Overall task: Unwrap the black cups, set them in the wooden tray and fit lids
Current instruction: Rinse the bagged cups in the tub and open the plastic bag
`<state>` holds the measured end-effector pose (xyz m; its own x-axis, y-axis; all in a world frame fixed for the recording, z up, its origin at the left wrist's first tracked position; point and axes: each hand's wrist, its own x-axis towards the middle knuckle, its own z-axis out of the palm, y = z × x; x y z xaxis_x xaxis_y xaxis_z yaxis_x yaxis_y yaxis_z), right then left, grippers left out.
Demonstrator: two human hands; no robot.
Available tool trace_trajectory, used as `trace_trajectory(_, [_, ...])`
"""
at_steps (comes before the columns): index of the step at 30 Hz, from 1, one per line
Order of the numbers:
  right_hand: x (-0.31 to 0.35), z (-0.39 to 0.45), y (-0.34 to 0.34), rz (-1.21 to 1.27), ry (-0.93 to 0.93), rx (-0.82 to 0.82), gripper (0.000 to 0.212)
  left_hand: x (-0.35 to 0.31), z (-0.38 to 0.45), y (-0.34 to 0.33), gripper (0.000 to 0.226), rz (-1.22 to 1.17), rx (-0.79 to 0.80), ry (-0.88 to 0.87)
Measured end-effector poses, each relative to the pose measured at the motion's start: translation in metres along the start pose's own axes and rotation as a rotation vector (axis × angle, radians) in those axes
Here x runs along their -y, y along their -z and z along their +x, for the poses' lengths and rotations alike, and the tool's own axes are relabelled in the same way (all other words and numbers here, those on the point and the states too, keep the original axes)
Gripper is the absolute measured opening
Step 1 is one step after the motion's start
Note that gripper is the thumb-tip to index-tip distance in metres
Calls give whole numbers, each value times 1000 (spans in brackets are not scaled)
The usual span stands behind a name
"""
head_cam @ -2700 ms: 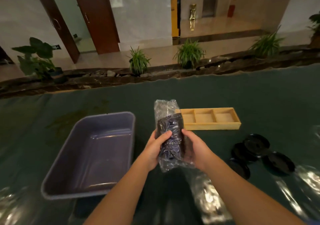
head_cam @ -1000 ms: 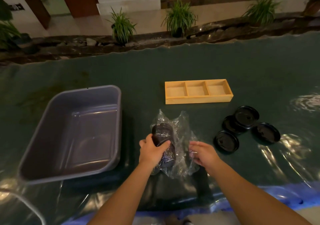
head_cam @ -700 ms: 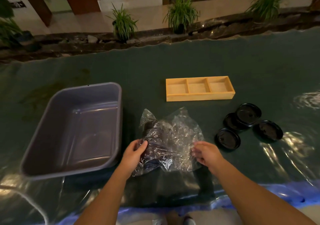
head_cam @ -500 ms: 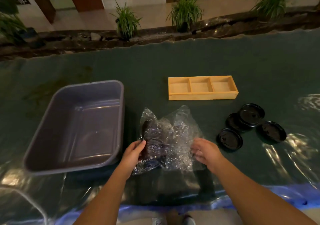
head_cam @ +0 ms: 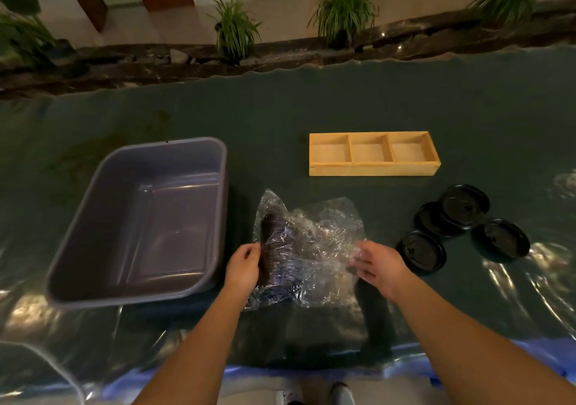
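A stack of black cups (head_cam: 274, 248) lies on its side on the green table, inside crinkled clear plastic wrap (head_cam: 324, 242). My left hand (head_cam: 244, 266) grips the stack's left side through the wrap. My right hand (head_cam: 375, 264) pinches the wrap's right edge and holds it stretched out. Behind them, a wooden tray (head_cam: 372, 169) with three bare compartments stands crosswise. Several black lids (head_cam: 464, 205) lie flat to the right of the wrap, two of them overlapping.
A grey plastic tub (head_cam: 218, 217), with nothing in it, sits at the left, close to my left hand. The table's near edge (head_cam: 280, 373) runs under my forearms. Potted plants (head_cam: 343, 14) line a stone ledge beyond the far edge.
The wrapped stack came down from upright in both hands to lying on the table. My right hand pulled the wrap out to the right while the left stayed on the stack.
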<state>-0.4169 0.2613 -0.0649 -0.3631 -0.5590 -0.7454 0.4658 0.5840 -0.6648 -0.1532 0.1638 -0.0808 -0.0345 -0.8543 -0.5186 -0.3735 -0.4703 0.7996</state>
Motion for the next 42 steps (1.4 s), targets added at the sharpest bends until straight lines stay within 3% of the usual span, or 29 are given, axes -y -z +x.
trace_trajectory(4, [-2,11,-6,-28,-18,-141,8,6,5,4,22,-4,-25,50])
trace_trajectory(6, [-4,13,-8,18,-20,-171,14,8,7,6,19,-26,-30,73])
trace_trajectory(10, [0,7,-12,33,37,-141,46,8,9,5,20,-112,-2,100])
trace_trajectory(16, [4,-4,-6,-9,104,-20,59,-14,18,0,33,-118,-4,117])
trace_trajectory(22, [0,-2,10,66,37,60,61,-25,17,-10,34,133,-49,-62])
trace_trajectory(28, [-12,7,15,-17,49,-7,32,-42,4,-19,33,177,-43,-206])
trace_trajectory(35, [-7,7,17,130,-8,23,69,-72,-17,-30,38,241,-2,-344])
trace_trajectory(42, [-12,8,17,177,-9,-15,58,-107,-53,-45,32,317,71,-520])
